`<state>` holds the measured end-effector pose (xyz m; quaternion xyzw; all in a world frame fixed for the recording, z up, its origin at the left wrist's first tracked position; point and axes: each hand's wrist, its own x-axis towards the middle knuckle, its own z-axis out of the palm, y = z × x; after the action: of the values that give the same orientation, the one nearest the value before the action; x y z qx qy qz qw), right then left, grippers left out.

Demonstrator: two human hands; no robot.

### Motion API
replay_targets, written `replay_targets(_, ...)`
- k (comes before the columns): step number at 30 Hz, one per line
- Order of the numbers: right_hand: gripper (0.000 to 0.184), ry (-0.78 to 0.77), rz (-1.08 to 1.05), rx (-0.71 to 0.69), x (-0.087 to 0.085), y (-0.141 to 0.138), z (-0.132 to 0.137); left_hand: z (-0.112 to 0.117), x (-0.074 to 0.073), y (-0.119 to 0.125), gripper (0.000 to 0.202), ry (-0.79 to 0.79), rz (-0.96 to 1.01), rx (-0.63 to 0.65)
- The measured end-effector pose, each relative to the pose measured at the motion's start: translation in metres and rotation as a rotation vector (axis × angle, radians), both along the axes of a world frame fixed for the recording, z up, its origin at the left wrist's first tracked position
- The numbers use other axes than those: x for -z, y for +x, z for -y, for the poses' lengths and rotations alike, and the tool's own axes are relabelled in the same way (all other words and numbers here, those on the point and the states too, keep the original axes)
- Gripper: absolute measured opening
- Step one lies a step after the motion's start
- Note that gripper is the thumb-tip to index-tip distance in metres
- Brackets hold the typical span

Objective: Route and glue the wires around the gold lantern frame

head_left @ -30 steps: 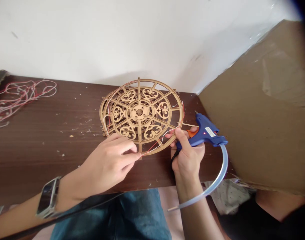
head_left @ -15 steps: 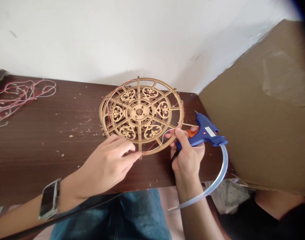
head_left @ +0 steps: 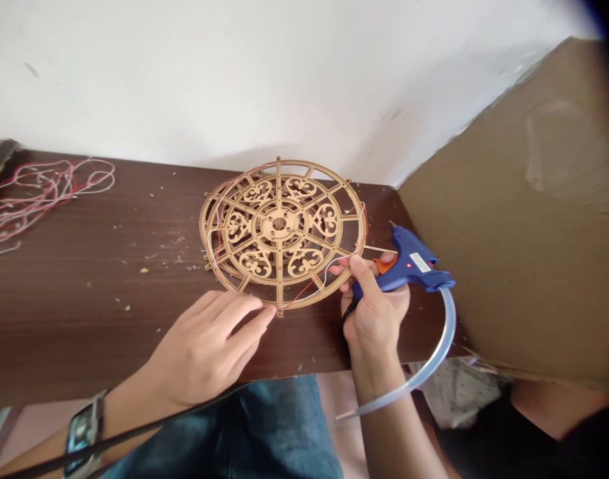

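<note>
A wooden openwork wheel (head_left: 279, 261), cut with scrolls and spokes, is tilted up in front of me with more such wheels behind it. Red and white wire (head_left: 326, 271) runs along its rim. My right hand (head_left: 377, 303) is closed around a blue hot glue gun (head_left: 408, 261) with an orange trigger and a lit red light, while its thumb and a finger pinch the wheel's lower right rim. From the gun's back curves a long clear glue stick (head_left: 448, 332). My left hand (head_left: 209, 346) is at the lower rim, fingers stretched and slightly apart, fingertips at the edge.
Tangled red and white wires (head_left: 54, 193) lie at the left of the dark brown table (head_left: 84, 319). Small scraps are scattered there. A large cardboard sheet (head_left: 528, 219) stands on the right, a white wall (head_left: 209, 73) behind. A black cable (head_left: 134, 429) crosses my left forearm.
My left hand has drawn back slightly down and left along the lower rim, its fingers loosening. The right hand keeps the glue gun and wheel in nearly the same place.
</note>
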<state>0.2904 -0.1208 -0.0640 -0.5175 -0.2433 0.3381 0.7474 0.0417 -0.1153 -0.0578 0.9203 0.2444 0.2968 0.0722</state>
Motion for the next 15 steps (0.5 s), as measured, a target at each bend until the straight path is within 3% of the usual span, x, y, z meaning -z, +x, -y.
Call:
replay_targets(3, 0.068, 0.005, -0.004, -0.001, 0.001, 0.0, -0.001, 0.008, 0.001, -0.006, 0.033, -0.014, 0.103, -0.035)
replay_targets(5, 0.069, 0.007, -0.008, 0.0, 0.001, 0.001, -0.002, 0.015, 0.0, -0.008, 0.025, -0.143, 0.22, -0.092)
replay_targets(8, 0.071, 0.016, -0.021, 0.008, 0.001, 0.001, -0.002, 0.021, -0.001, -0.006, 0.009, -0.72, 0.382, -0.225)
replay_targets(11, 0.07, 0.022, -0.037, 0.014, 0.0, 0.0, -0.001, 0.016, -0.002, 0.003, 0.033, -1.325, 0.524, -0.233)
replay_targets(13, 0.069, 0.018, -0.046, 0.016, -0.002, -0.001, 0.0, 0.008, -0.003, 0.011, 0.039, -1.515, 0.651, -0.202)
replay_targets(15, 0.07, 0.012, -0.057, 0.028, -0.004, -0.002, 0.001, 0.0, -0.004, 0.02, 0.037, -1.59, 0.771, -0.18)
